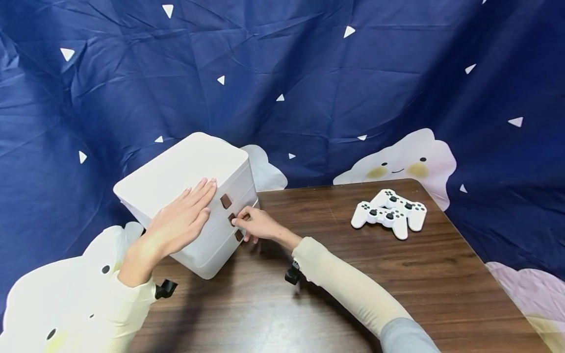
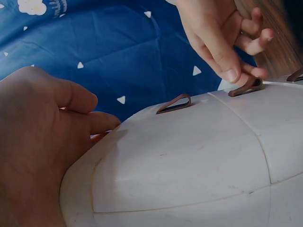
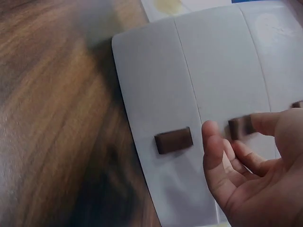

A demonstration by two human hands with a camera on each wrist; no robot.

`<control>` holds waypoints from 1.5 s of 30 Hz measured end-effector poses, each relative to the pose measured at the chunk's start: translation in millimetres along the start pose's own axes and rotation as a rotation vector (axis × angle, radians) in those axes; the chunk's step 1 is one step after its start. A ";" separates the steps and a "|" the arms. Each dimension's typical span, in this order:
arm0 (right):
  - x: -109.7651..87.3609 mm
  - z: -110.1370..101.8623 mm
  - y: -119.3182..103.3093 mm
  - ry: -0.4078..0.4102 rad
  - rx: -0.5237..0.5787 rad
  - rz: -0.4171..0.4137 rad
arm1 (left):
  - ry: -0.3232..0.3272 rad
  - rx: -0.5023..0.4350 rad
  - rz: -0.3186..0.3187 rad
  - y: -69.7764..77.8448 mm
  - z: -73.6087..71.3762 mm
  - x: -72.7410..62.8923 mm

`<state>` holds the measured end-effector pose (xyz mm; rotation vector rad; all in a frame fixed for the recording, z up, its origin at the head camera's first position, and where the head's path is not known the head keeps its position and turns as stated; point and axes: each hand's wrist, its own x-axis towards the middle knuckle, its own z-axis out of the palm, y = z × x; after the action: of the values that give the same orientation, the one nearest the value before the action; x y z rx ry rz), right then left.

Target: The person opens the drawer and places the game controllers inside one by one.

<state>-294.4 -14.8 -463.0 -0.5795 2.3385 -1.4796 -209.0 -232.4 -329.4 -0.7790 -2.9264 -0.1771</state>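
A white box of three stacked drawers (image 1: pixel 194 164) stands tilted in the head view, at the left of the table. Brown loop pull tabs sit on its front: a top tab (image 1: pixel 226 201), a middle tab (image 3: pixel 239 126) and a bottom tab (image 3: pixel 173 141). My left hand (image 1: pixel 178 223) rests on the box's top near the front edge, fingers straight. At the front, my right hand (image 1: pixel 261 224) pinches the middle tab between thumb (image 3: pixel 265 124) and forefinger; its other fingers are loosely bent. The drawer fronts look flush in the right wrist view.
Two white game controllers (image 1: pixel 388 213) lie overlapping at the right of the brown wooden table (image 1: pixel 326 294). Behind the table hangs a dark blue cloth (image 1: pixel 309 63) with white triangles and cloud faces. Small black devices sit at both wrists.
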 end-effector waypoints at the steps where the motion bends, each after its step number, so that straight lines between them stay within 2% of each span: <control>1: 0.1 1.5 -0.1 0.000 0.004 0.001 | 0.001 0.001 0.000 -0.1 0.1 0.2; 9: 4.0 3.9 1.3 0.001 0.101 0.026 | -0.003 0.011 -0.004 -1.1 0.7 1.0; 14: 11.1 4.2 3.0 -0.054 0.239 0.044 | -0.002 0.010 -0.006 -1.8 1.1 0.9; 18: 14.0 3.4 1.6 -0.104 0.304 0.079 | -0.003 0.008 -0.006 -1.9 1.5 0.5; 30: 13.4 -2.6 -6.0 -0.229 0.186 0.078 | 0.014 0.002 0.005 -1.3 2.0 0.4; 37: 11.5 -2.6 -2.7 -0.216 0.076 0.041 | 0.015 0.003 0.007 -0.8 1.6 0.0; 45: 5.4 -9.2 -1.7 -0.241 0.144 0.048 | 0.010 0.000 -0.001 -0.2 1.3 -0.5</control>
<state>-303.1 -11.0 -457.9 -0.6214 2.0317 -1.4543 -208.8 -232.7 -330.8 -0.7745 -2.9174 -0.1800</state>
